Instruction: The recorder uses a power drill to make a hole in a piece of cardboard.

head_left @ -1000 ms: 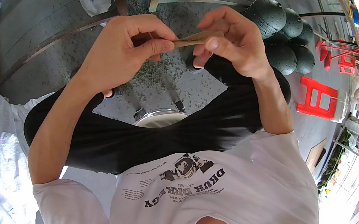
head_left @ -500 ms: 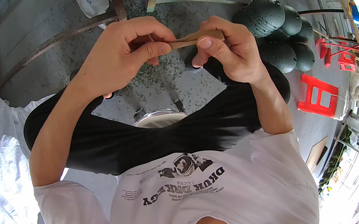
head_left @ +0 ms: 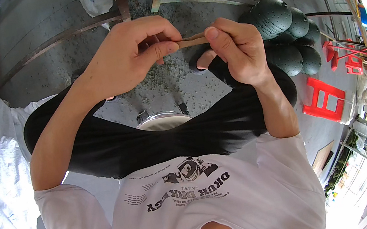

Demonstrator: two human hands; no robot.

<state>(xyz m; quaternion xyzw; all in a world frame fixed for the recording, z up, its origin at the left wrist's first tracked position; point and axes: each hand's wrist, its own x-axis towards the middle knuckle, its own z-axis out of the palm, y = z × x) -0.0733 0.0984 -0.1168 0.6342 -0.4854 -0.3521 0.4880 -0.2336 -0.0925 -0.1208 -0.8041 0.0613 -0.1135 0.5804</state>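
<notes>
Your left hand [head_left: 128, 56] and right hand [head_left: 235, 48] both pinch a thin, flat, tan wooden strip [head_left: 192, 41] between thumb and fingers, level above your black-clad knees. It may be bamboo; the view is too small. Dark green round domes [head_left: 282, 27] lie near your right hand.
</notes>
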